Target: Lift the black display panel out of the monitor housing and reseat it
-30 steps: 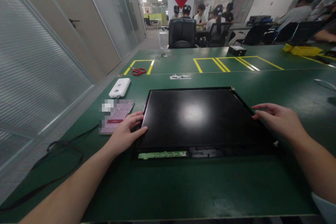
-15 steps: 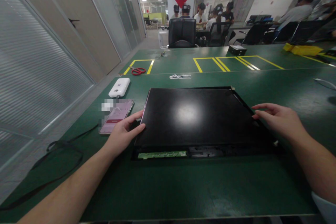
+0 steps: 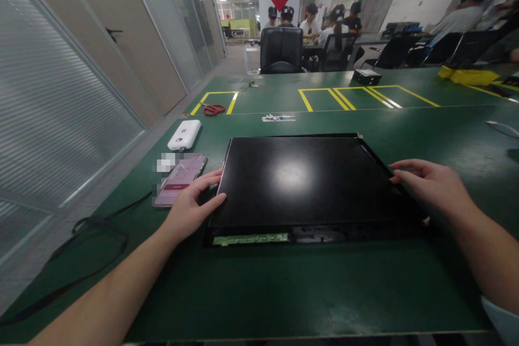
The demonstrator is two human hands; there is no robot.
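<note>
A black, glossy display panel lies flat on the table inside a thin black frame. Along its near edge runs a narrow green circuit board. My left hand grips the panel's left edge, thumb on the top face and fingers along the side. At the opposite side, the thumb and fingers of my right hand close on the right edge; their tips are partly hidden there, so whether they touch panel or frame I cannot tell.
Left of the panel are a phone, a white power bank and a black cable. Red-handled scissors and small white scraps lie beyond it. Farther off are a black box, a yellow bag, chairs and several people.
My left thumb has slid slightly rightward at the panel's edge. My right hand and the frame look almost unmoved.
</note>
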